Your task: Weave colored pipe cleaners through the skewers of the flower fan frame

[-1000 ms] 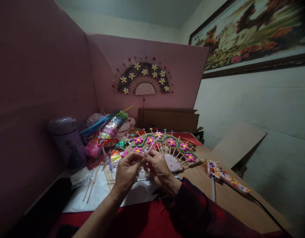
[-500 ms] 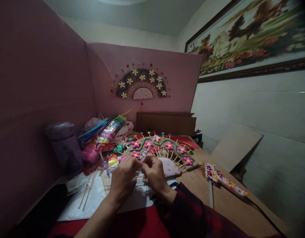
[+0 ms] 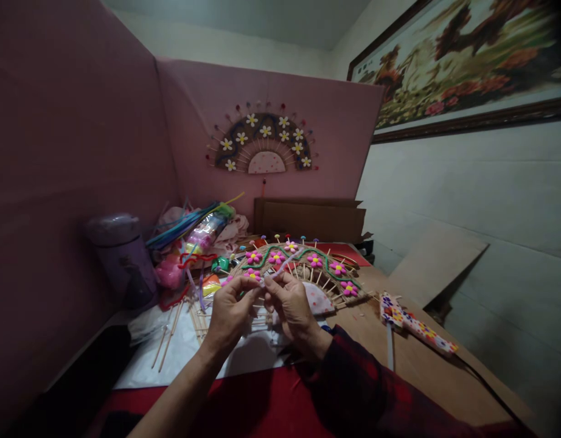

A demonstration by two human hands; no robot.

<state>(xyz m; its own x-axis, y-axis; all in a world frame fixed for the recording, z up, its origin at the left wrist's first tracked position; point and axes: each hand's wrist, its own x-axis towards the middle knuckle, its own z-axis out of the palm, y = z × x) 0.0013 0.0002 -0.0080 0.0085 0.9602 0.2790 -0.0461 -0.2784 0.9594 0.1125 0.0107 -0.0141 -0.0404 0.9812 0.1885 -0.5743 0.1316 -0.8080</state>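
Note:
Both of my hands meet in front of a fan-shaped craft piece wrapped in twine, with pink flowers and a wavy green strip. My left hand pinches the near end of a pale lilac pipe cleaner. Fingers of my right hand are closed on the same pipe cleaner, close beside the left fingertips. Its free end slants up and right across the fan. Behind the right hand shows the fan's dotted half-round base. The exact grip between the fingertips is too small to make out.
A glue gun in a floral cover lies at right with its cord. Wooden sticks rest on white paper at left, near a purple bottle and bagged craft supplies. A finished fan hangs on the pink panel.
The camera view has tilted down slightly. My fingertips have shifted on the lilac pipe cleaner, which leans further to the right; the left fingers are spread a little more.

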